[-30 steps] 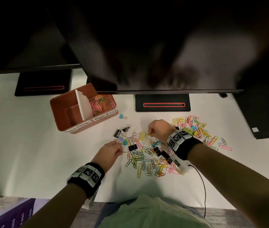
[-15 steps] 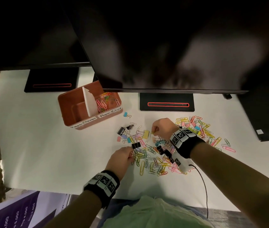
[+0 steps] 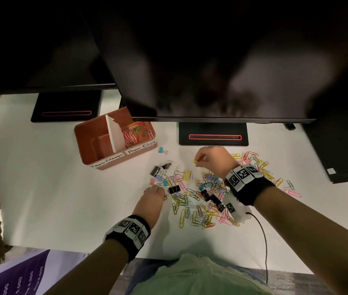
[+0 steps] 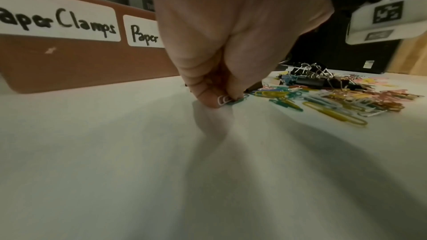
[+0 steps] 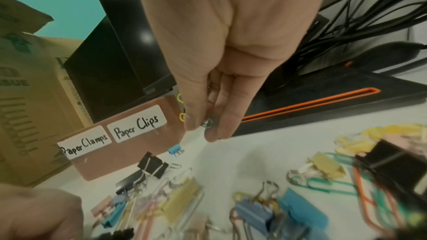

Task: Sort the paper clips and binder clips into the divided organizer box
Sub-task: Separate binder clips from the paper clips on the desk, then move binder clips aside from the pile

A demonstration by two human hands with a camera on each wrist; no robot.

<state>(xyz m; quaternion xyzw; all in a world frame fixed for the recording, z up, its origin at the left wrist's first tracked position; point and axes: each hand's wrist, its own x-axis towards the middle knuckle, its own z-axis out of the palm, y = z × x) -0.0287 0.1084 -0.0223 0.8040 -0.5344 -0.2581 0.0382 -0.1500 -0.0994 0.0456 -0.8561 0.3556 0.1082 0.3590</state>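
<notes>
A brown organizer box [image 3: 96, 158] stands at the back left with a white divider. Its right compartment, labelled "Paper Clips", holds several coloured paper clips [image 3: 134, 133]; the left one, labelled "Paper Clamps", looks empty. A mixed pile of paper clips and binder clips [image 3: 198, 199] covers the table's middle. My left hand [image 3: 160, 191] is down at the pile's left edge and pinches a white paper clip [image 4: 223, 100] with a teal one against the table. My right hand [image 3: 197, 161] is raised behind the pile and pinches yellow and green paper clips [image 5: 208, 123].
A lone blue binder clip [image 3: 162, 150] lies just right of the box. Two black monitor stands [image 3: 212, 135] sit at the back under overhanging dark screens. A black cable [image 3: 263, 241] runs off the front edge. A cardboard box [image 5: 25, 98] stands left of the organizer.
My right hand has lifted off the pile and moved back with its paper clips. My left hand has shifted right, onto the pile's left edge. The head view has swung left.
</notes>
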